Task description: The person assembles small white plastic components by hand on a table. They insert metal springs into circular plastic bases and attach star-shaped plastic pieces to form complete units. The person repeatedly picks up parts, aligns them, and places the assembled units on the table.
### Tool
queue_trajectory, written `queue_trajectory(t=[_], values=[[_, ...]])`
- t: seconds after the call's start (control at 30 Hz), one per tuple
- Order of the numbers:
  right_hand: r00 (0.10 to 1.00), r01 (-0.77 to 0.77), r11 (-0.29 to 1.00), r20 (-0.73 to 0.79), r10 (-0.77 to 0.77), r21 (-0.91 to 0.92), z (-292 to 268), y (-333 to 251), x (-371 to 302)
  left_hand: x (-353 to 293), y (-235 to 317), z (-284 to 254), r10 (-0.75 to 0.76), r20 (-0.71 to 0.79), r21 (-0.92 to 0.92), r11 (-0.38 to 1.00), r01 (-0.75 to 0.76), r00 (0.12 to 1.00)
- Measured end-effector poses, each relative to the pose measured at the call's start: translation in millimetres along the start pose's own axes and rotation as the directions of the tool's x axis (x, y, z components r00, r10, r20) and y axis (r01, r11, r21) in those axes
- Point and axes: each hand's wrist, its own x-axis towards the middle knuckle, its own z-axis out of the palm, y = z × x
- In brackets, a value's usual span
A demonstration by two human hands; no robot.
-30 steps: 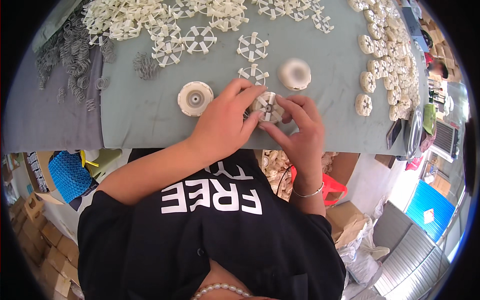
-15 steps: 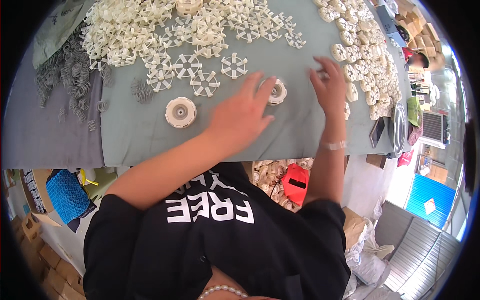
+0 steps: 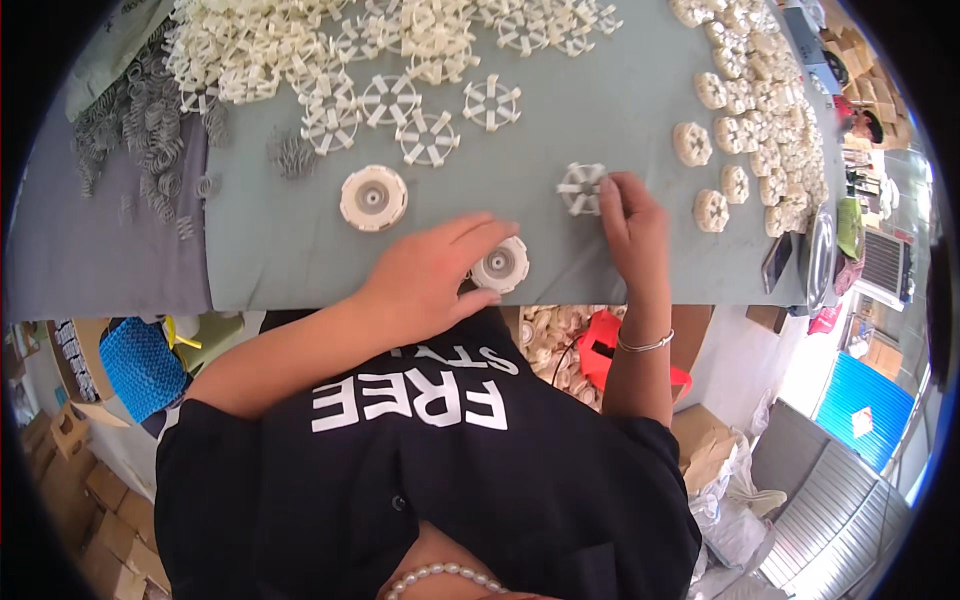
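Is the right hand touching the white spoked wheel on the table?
Touching. The head view shows the right hand with fingertips on the spoked wheel.

You have two round cream discs (image 3: 373, 197) on the desk (image 3: 270, 250), one lone spoked wheel (image 3: 582, 187) at your right fingertips, three more wheels (image 3: 428, 137) lying singly nearby, and two uncountable heaps: wheels (image 3: 300, 50) and springs (image 3: 140, 110).

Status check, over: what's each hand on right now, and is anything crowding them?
Left hand gripping a round white disc at the table edge. Right hand fingertips on a white spoked wheel. Second disc lies apart, nothing between.
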Motion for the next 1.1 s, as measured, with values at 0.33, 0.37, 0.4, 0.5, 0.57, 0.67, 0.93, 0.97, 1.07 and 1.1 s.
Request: queue_trajectory(t=[0.33,0.37,0.4,0.5,0.57,0.67,0.93,0.97,1.07,1.1], values=[[0.974,0.220,0.970,-0.030,-0.224,-0.104,-13.1,-1.2,-18.8,-5.6,-6.5,-1.8,0.030,-0.105,-0.098,0.994,-0.041,0.994],[0.976,0.210,0.975,-0.034,-0.214,-0.077,-12.4,0.0,-18.1,-5.5,-7.5,-0.3,0.027,-0.099,-0.096,0.995,-0.037,0.995],[0.973,0.227,0.971,-0.021,-0.230,-0.076,-11.9,0.8,-17.8,-5.8,-9.0,1.1,0.022,-0.095,-0.091,0.995,-0.030,0.995],[0.966,0.258,0.964,0.024,-0.257,-0.061,-14.9,0.6,-19.9,-4.4,-11.3,1.4,0.030,-0.128,-0.090,0.995,-0.042,0.991],[0.966,0.252,0.967,0.061,-0.250,-0.041,-20.0,-5.6,-20.5,-4.4,-11.1,-2.1,0.003,-0.128,-0.149,0.989,-0.022,0.992],[0.983,0.017,0.999,0.184,-0.023,0.033,-32.4,-1.3,-11.1,-6.4,-7.9,-10.1,-0.064,-0.080,-0.288,0.957,0.039,0.995],[0.863,0.413,0.879,0.205,-0.461,0.237,9.6,-52.5,-55.4,-12.8,-9.3,-5.8,-0.093,-0.121,-0.361,0.931,0.044,0.988],[0.856,0.427,0.877,0.212,-0.471,0.221,12.6,-55.7,-57.6,-12.7,-8.7,-5.3,-0.100,-0.116,-0.351,0.935,0.053,0.988],[0.850,0.425,0.880,0.241,-0.468,0.212,18.7,-50.7,-58.3,-11.3,-6.2,-5.0,-0.115,-0.106,-0.332,0.940,0.074,0.988],[0.848,0.425,0.882,0.251,-0.467,0.206,19.9,-49.7,-58.9,-10.9,-5.5,-3.6,-0.123,-0.108,-0.335,0.939,0.080,0.987]])
